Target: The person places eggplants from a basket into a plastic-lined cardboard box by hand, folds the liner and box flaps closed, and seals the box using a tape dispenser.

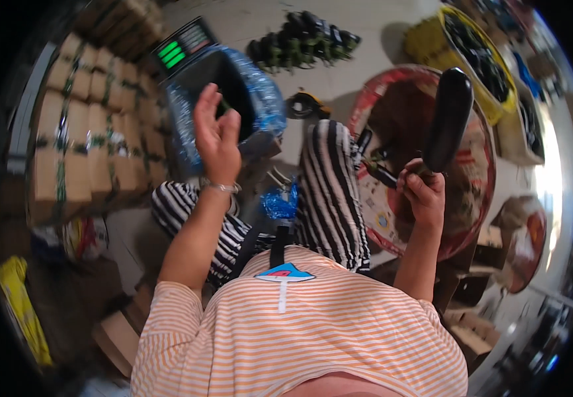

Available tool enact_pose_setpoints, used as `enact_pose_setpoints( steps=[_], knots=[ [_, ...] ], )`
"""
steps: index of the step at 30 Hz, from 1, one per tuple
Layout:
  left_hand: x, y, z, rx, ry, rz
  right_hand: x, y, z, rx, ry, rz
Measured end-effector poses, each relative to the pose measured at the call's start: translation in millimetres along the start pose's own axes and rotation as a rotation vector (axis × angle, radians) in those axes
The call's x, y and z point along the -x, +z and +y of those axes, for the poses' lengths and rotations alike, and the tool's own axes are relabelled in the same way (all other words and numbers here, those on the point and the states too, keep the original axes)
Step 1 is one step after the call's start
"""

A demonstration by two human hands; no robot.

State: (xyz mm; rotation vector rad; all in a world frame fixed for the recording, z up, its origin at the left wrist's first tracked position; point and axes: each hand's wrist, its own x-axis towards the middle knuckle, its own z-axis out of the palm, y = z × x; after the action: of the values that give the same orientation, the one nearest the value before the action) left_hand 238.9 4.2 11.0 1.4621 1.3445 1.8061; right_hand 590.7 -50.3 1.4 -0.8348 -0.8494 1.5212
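My right hand grips a large dark purple eggplant by its stem end, with the fruit pointing up and away from me. It is over a round red-rimmed basket, in which a few smaller eggplants lie at the near left side. My left hand is raised, empty, with thumb and fingers apart. Beneath it stands a box lined with blue plastic film. A bit of green shows in the box's dark inside, partly hidden by my fingers. A lit digital display rises behind the box.
Several eggplants lie in a pile on the tiled floor ahead. A yellow container full of eggplants stands at the far right. Taped cardboard boxes are stacked at left. Blue plastic and a black-and-yellow tape roll lie near my knees.
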Motion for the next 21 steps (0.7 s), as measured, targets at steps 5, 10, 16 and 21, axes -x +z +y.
enact_pose_setpoints(
  steps=[5, 10, 16, 21],
  knots=[
    [-70.0, -134.0, -31.8, 0.039, -0.022, 0.662, -43.3, 102.6, 1.9, 0.213, 0.153, -0.02],
    [-86.3, -156.3, -51.1, -0.014, -0.058, 0.479, -109.1, 180.3, 33.5, 0.405, 0.261, -0.229],
    [-103.1, -166.0, -74.3, 0.165, -0.313, 0.519, -182.8, 271.9, 114.1, 0.62, 0.465, -0.566],
    [-136.0, -177.9, -80.8, 0.25, -0.218, 0.655, -212.1, 298.4, 218.3, 0.694, 0.686, -0.575]
  ],
)
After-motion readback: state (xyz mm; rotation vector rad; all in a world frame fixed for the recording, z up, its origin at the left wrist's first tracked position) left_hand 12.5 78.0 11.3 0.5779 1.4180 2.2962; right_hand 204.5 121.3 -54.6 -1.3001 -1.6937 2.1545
